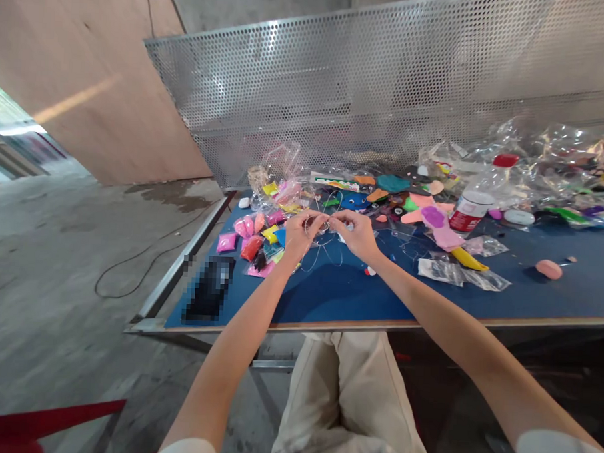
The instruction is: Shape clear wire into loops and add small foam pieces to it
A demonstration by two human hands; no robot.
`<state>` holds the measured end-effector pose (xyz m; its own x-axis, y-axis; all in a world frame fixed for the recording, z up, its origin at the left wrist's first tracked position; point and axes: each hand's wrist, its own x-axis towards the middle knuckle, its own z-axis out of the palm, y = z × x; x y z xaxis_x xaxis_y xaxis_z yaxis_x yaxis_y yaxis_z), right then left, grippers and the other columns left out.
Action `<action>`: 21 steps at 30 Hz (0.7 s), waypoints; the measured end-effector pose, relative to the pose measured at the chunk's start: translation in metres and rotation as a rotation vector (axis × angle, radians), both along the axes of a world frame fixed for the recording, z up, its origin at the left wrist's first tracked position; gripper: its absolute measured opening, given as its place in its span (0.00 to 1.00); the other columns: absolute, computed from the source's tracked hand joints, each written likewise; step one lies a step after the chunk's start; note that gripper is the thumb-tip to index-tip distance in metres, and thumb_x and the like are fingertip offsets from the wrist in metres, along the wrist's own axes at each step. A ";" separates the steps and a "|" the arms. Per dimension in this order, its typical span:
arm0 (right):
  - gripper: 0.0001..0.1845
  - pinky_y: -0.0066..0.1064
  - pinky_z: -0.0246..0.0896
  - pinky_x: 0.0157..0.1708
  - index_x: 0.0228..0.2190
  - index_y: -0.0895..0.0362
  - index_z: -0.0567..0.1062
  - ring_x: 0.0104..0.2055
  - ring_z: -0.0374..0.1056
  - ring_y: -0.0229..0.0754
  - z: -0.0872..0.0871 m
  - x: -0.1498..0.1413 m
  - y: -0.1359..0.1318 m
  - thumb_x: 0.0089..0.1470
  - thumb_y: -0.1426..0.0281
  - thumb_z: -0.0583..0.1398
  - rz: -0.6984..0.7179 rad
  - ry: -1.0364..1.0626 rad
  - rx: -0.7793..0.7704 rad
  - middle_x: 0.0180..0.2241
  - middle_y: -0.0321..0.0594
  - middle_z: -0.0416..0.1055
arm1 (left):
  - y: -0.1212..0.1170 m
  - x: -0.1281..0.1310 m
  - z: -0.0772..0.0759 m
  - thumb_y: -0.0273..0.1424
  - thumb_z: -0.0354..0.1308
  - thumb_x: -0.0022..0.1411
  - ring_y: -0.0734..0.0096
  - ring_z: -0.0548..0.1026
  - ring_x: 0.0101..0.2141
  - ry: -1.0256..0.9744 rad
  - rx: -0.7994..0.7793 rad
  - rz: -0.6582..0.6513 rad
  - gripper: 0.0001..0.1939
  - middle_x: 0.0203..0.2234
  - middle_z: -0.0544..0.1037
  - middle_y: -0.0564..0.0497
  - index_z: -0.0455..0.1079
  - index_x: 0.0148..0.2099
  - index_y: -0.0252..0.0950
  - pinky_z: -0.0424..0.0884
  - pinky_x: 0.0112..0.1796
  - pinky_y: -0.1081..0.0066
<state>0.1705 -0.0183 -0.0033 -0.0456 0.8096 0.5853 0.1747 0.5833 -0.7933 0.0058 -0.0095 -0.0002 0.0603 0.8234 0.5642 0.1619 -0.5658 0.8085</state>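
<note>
Above the blue tabletop (323, 304), my left hand (300, 234) and my right hand (356, 234) meet, thumbs and fingers pinched together. Between them runs a thin pale string (314, 260), whether thread or fine wire I cannot tell, with loose loops spreading around the fingers. Just left of my left hand lie small soft packets, among them a pink packet (226, 242), a red packet (252, 248) and a yellow packet (270, 234). Beyond my fingertips is a blue shape with eyes (353, 201). The exact grip point on the string is partly hidden by fingers.
A white tub with a red label (469, 212) stands at right, near a pink and purple cutout (442, 226) and a yellow piece (469, 259). Crumpled clear bags line the back, before a perforated metal panel (313, 87). A blurred dark rectangle (209, 289) lies front left.
</note>
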 end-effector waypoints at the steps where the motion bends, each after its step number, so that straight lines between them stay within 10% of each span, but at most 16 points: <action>1: 0.16 0.35 0.67 0.37 0.30 0.55 0.81 0.32 0.71 0.42 0.000 0.000 -0.001 0.56 0.55 0.64 -0.001 -0.011 0.008 0.29 0.40 0.80 | 0.000 0.000 0.000 0.50 0.65 0.61 0.68 0.76 0.30 0.008 0.003 -0.005 0.19 0.28 0.79 0.50 0.78 0.34 0.38 0.72 0.33 0.69; 21: 0.23 0.35 0.71 0.34 0.30 0.54 0.79 0.28 0.72 0.40 -0.008 -0.004 0.011 0.46 0.47 0.71 0.195 0.183 -0.151 0.27 0.38 0.77 | 0.003 0.002 -0.006 0.49 0.66 0.60 0.62 0.78 0.40 -0.054 0.125 0.097 0.18 0.36 0.82 0.46 0.80 0.34 0.40 0.75 0.43 0.63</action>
<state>0.1660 -0.0077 -0.0113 -0.1137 0.8744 0.4717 -0.0823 0.4648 -0.8816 0.0074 -0.0068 -0.0058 -0.0494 0.7469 0.6631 0.1796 -0.6464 0.7415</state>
